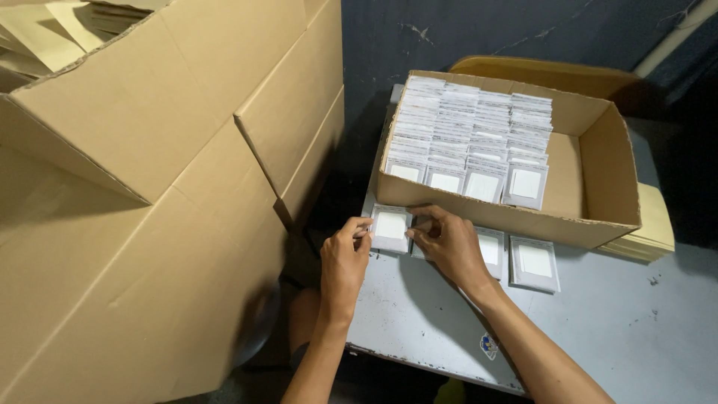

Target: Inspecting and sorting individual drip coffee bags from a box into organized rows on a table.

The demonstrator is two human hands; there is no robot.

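Both hands, left (pixel 345 254) and right (pixel 447 243), pinch grey packet stack (pixel 391 228); flat, long axis toward box (pixel 591 217).

Packets (pixel 473 142) in box (pixel 591 217) on table (pixel 598 329), behind loose packets (pixel 534 262).

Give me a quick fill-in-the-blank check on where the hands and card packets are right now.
1. The left hand pinches the ____ edge of a grey-framed card packet on the grey table.
2. The packed packets stand in ____ rows inside the open cardboard box.
3. The right hand rests on a packet just in front of the box's ____ wall.
4. The empty part of the box is on its ____ side.

Missing words: left; four; front; right
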